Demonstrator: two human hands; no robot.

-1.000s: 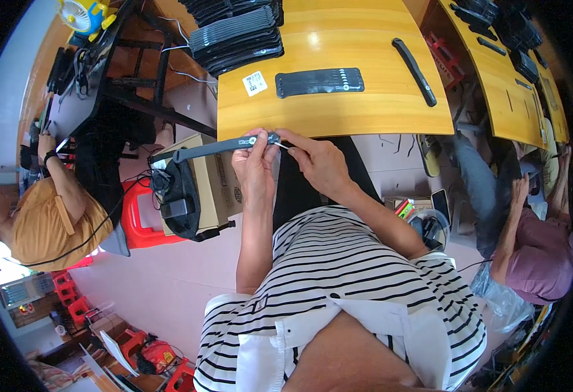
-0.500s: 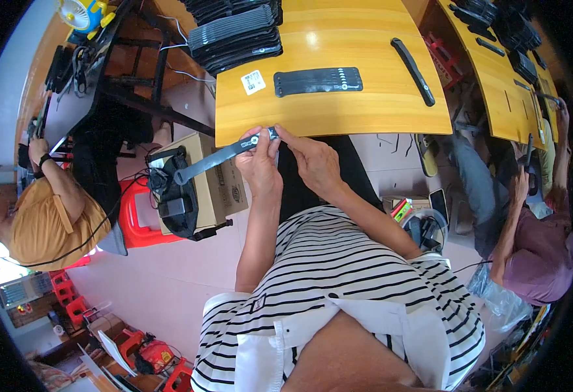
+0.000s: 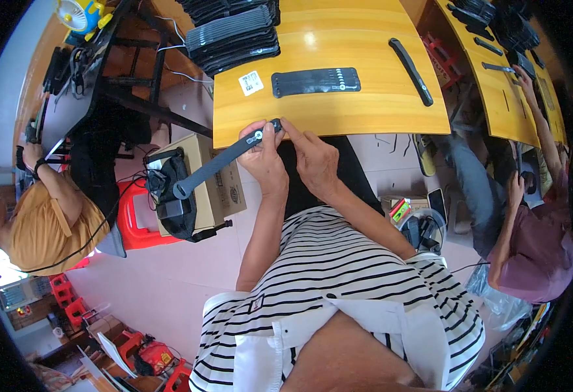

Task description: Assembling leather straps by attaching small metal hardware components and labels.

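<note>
My left hand (image 3: 265,163) is closed on a dark strap (image 3: 214,166) with a white printed mark, pinching it near its upper end. The strap's long free part slants down to the left and ends in a rounded tip. My right hand (image 3: 317,163) has thumb and forefinger at the strap's upper end, pinching it just before the table's front edge. Beyond my hands, a flat set of black straps (image 3: 316,83) lies side by side on the yellow table (image 3: 339,121). One single black strap (image 3: 410,72) rests at the table's right.
Tall stacks of black straps (image 3: 231,42) stand at the table's back left, near a white label (image 3: 250,82). A cardboard box (image 3: 216,189) with a black bag is on a red stool (image 3: 133,215). Co-workers sit left (image 3: 58,222) and right (image 3: 535,248).
The strap has turned in my fingers, its lit grey face now looking darker. My hands stay almost in place. The right co-worker's far hand has moved over their table with a strap.
</note>
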